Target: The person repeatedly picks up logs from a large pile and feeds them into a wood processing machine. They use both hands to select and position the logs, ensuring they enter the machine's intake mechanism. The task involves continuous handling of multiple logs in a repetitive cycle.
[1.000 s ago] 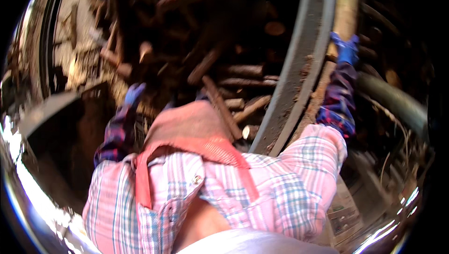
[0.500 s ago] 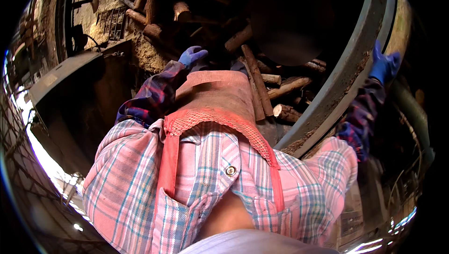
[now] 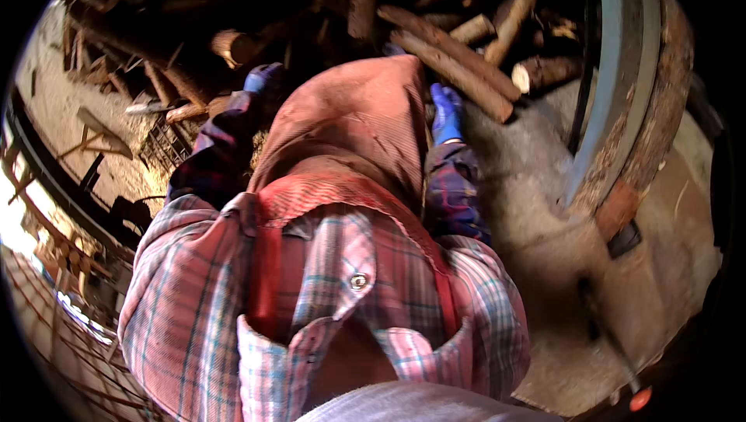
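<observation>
Right hand (image 3: 445, 113) swung inward, fingers extended, beside long log (image 3: 453, 73); left hand (image 3: 263, 78), grip unclear.

A blue-grey beam (image 3: 619, 72) curved down the upper right of the frame. A dark latticed crate (image 3: 165, 146) showed left of centre, an orange-ended rod (image 3: 640, 399) at lower right, and crisscrossed bars (image 3: 68, 371) at lower left.
</observation>
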A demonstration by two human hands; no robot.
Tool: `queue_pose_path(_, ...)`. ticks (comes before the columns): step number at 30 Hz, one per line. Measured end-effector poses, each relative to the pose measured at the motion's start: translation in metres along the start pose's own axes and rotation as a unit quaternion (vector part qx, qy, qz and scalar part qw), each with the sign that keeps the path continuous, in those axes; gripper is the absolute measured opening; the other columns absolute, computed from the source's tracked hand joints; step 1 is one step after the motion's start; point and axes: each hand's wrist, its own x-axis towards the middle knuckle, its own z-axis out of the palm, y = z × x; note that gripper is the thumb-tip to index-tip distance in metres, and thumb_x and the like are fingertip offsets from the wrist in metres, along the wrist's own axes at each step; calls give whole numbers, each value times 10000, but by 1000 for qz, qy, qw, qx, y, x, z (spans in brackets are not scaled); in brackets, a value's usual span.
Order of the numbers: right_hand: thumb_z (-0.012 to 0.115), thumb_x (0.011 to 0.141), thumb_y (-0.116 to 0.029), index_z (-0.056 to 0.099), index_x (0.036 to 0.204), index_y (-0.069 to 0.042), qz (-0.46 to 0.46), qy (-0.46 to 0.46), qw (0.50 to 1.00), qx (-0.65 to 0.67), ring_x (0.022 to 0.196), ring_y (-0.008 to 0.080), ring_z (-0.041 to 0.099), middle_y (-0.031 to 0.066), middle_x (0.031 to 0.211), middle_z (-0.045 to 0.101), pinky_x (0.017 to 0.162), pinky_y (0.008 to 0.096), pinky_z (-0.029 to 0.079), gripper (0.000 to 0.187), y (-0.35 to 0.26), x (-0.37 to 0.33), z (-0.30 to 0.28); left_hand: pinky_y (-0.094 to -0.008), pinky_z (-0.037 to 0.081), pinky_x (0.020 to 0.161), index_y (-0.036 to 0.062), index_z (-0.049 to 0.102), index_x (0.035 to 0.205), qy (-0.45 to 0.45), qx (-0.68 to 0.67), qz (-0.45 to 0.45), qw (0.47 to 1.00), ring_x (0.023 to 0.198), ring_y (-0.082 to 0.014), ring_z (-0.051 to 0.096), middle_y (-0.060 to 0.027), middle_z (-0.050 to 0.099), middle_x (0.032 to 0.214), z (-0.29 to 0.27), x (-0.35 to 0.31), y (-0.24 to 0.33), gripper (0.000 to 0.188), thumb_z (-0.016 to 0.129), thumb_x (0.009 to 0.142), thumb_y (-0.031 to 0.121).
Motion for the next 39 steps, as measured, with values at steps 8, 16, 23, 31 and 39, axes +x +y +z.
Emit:
queue_pose_path(8, 763, 747, -295, 433, 1296, 19, 12, 105, 986, -132, 1131, 229, 490, 121, 1262, 519, 965, 358, 386, 714, 142, 15, -73, -321, 448, 614, 98, 628, 1020, 93, -87, -246, 961, 728, -173, 540, -45, 598, 843, 32, -8, 21, 355, 665, 827, 393)
queue_pose_path(16, 715, 680, -403, 400, 1338, -103, -222, 64, 662, -713, 1278, 310, 368, 141, 1372, 398, 1039, 450, 317, 789, 11, 91, -118, -315, 419, 598, 58, 606, 984, -167, 141, -162, 962, 669, -149, 506, -24, 583, 776, 135, 64, 70, 316, 678, 784, 291)
queue_pose_path(23, 709, 675, -444, 369, 1380, -168, -276, 35, 424, -862, 1275, 240, 345, 29, 1398, 367, 1089, 449, 216, 829, 26, 165, -132, -436, 228, 1113, 99, 195, 1453, -216, 597, 244, 733, 1385, -316, 210, -161, 202, 1506, 307, 211, 127, 905, 631, 720, 400)
queue_pose_path(31, 672, 699, -342, 418, 1343, -135, -329, 10, 442, -834, 1183, 272, 441, 78, 1262, 481, 1049, 436, 315, 722, 41, 189, -146, -409, 458, 748, 136, 487, 1143, -161, 622, 356, 678, 921, -303, 560, -144, 577, 1000, 398, 269, 124, 553, 693, 665, 325)
queue_pose_path(39, 495, 801, -187, 427, 1316, -219, -275, -29, 435, -857, 1098, 256, 509, 97, 1119, 533, 934, 470, 379, 520, 38, 200, -140, -345, 523, 688, 106, 613, 1083, -211, 580, 60, 784, 812, -214, 662, -122, 668, 920, 293, 210, 227, 495, 744, 616, 206)
